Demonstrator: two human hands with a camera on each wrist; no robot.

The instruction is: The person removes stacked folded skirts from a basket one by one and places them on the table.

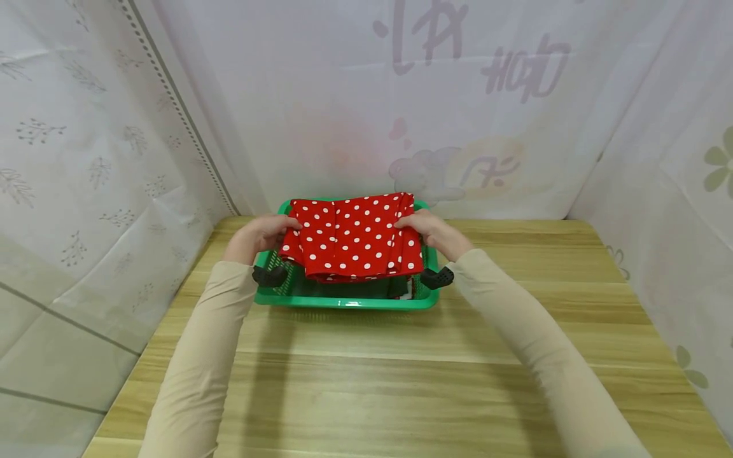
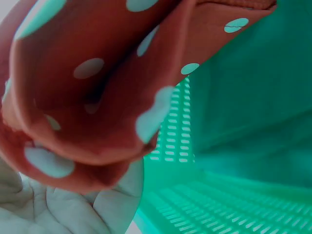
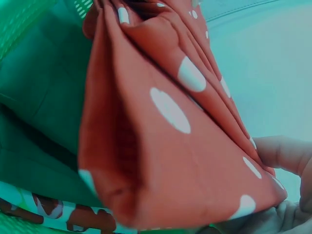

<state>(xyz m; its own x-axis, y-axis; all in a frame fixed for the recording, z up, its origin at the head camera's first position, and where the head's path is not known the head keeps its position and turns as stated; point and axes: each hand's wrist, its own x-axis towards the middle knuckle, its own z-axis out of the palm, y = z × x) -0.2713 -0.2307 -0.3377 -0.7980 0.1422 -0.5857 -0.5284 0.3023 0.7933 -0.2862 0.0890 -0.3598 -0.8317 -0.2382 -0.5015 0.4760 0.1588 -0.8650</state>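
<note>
A folded red cloth with white polka dots (image 1: 361, 235) is held up over a green plastic basket (image 1: 349, 303). My left hand (image 1: 268, 232) grips its left edge, thumb on top; in the left wrist view the palm (image 2: 68, 209) lies under the cloth's layered folds. At the right edge my right hand (image 1: 432, 230) pinches the cloth, thumb over and fingers beneath, which the right wrist view shows at the thumb (image 3: 280, 153). Beneath it, inside the basket, lies dark green fabric (image 3: 39, 97), with a patterned red-and-white piece (image 3: 73, 214) along one side.
The basket stands on a wood-grain table (image 1: 355, 381) near its back edge. A printed pale curtain (image 1: 343, 95) hangs right behind it, and more patterned sheets close off the left and right sides. A black wrist device (image 1: 438, 278) overlaps the basket rim beside each forearm.
</note>
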